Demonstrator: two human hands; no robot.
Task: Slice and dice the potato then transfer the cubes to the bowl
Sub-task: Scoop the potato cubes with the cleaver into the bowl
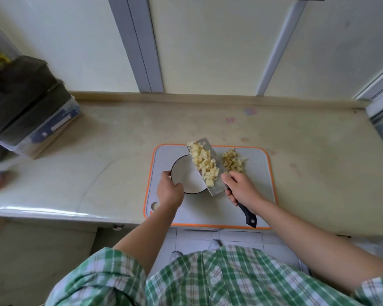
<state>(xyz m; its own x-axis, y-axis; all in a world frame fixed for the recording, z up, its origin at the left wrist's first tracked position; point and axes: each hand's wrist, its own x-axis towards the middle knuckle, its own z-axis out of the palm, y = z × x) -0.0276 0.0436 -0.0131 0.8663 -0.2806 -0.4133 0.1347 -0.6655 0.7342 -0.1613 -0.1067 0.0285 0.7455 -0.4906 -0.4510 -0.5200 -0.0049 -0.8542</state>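
1. Just below the frame's centre, the bowl (187, 177) is gripped at its rim by the left hand (169, 191); its white inside appears empty.
2. To its right, the cleaver (210, 166) is clamped at the handle by the right hand (241, 191), tilted over the bowl.
3. Pale, small potato cubes (205, 163) are heaped on the blade; dicing seems done, transfer underway.
4. Farther right, a second pile (233, 162) is left on the cutting board (257, 191).
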